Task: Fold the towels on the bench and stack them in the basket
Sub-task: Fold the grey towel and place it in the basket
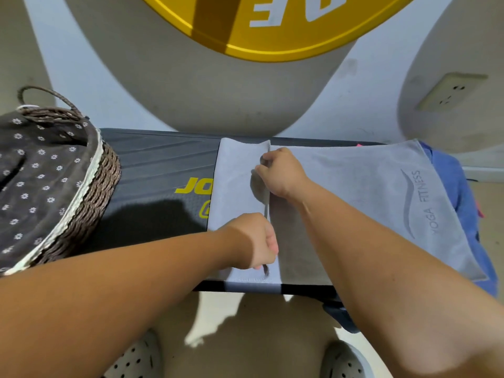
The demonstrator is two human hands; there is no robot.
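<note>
Here the grey towel (354, 192) lies spread across the black bench (152, 165), its left end turned over so that an edge runs from twelve to six o'clock down the cloth. The right hand (281, 173) pinches that edge near the far side of the bench, fingers closed on the fabric; the left hand (259, 241) pinches the same edge at the near side. Both appear to be in the middle of a fold. The next move probably calls for carrying the gripped edge over evenly, both hands together, so the corners meet. The wicker basket (101, 181) stands at nine o'clock on the bench, well apart from the towel, with a dotted dark lining (35, 170); whether anything lies inside cannot be told. At three o'clock a blue cloth (461, 186) shows beneath the towel, mostly covered. The bench's yellow lettering (191, 188) is partly hidden by the fold.
</note>
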